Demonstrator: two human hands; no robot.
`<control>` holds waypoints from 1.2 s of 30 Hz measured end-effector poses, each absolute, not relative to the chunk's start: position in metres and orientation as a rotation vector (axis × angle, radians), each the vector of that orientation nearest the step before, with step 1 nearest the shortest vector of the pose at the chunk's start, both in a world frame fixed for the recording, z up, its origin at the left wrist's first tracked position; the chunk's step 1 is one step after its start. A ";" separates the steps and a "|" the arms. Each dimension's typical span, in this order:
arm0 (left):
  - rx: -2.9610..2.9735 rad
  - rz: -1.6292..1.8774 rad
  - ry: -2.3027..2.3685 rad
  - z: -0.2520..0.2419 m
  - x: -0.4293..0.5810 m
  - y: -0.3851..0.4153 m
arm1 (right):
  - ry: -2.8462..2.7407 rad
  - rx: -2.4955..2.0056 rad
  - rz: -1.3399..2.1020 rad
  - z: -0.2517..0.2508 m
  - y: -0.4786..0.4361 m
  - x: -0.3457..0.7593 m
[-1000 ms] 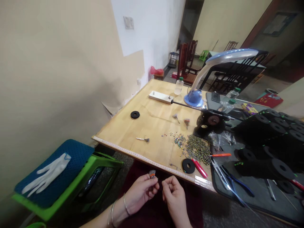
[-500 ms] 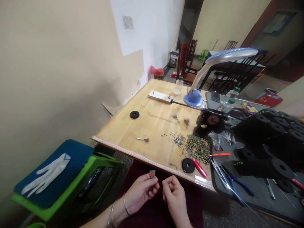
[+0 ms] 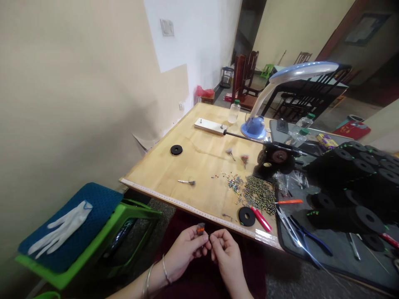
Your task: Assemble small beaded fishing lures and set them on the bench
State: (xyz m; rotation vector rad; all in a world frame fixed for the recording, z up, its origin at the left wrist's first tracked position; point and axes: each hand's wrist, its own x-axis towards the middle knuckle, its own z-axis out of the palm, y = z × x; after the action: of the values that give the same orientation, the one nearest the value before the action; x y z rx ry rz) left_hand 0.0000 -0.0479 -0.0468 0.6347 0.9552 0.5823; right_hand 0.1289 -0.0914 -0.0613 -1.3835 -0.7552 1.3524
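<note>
My left hand (image 3: 186,248), with bangles on its wrist, is closed on a small grey bundle with an orange band (image 3: 201,229). The bundle sticks up above the thumb, and its lower part is hidden by my fingers. Close beside it, my right hand (image 3: 227,251) is pinched with thumb and index finger together. Its fingertips come up against those of the left; whatever lies between them is too small to make out. Both hands are in front of the table's near edge. On the table (image 3: 162,174) beyond lie a black foam ring (image 3: 247,216) and a red-handled tool (image 3: 262,219).
Small coloured beads (image 3: 235,184) lie by a pile of dark-and-yellow pieces (image 3: 259,193). Black foam rolls (image 3: 349,216), pliers (image 3: 314,238) and scissors (image 3: 289,226) are on the grey mat at right. A blue lamp (image 3: 254,126) stands behind. A white glove (image 3: 64,228) lies on a stool at left.
My right hand has moved left and slightly up, so its fingertips now meet the left hand's. The grey bundle has tilted a little, showing more of its orange band.
</note>
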 end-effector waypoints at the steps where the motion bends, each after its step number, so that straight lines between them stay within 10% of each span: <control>1: 0.655 0.584 0.949 -0.047 0.000 -0.048 | -0.739 -1.365 1.376 -0.061 -0.091 0.129; 36: 1.075 0.571 0.904 -0.049 0.004 -0.049 | -0.329 -1.213 1.507 -0.068 -0.086 0.135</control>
State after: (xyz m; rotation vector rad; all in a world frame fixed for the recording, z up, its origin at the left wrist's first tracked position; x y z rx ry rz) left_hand 0.0044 -0.0494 -0.0487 1.0752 0.9037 0.5711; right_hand 0.1350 -0.0857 -0.0680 -1.2133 -0.3287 1.5067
